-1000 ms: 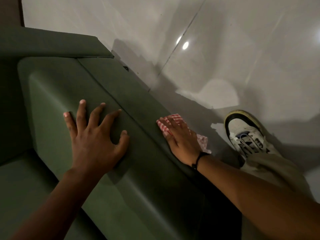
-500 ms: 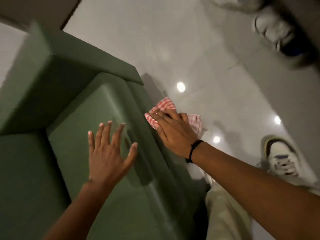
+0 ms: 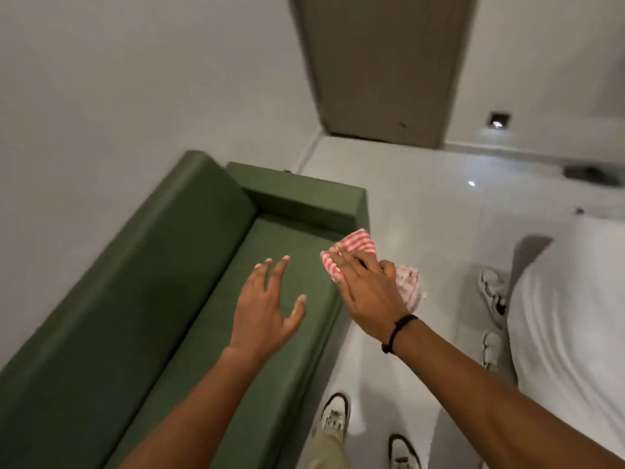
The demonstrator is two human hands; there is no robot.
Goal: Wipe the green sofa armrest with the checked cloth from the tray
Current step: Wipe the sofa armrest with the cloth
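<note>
My right hand (image 3: 367, 289) grasps the checked cloth (image 3: 351, 247), which pokes out at twelve o'clock of my knuckles; my left hand (image 3: 267, 306) hangs released, fingers spread, over the green sofa (image 3: 162, 299).

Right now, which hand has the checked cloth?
The right hand, wearing a black wristband, presses the checked cloth; the left hand is bare, fingers spread, holding nothing.

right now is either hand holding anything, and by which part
The right hand holds the red-and-white checked cloth, bunched under its palm and fingers, ends sticking out both sides. The left hand is open, holding nothing.
</note>
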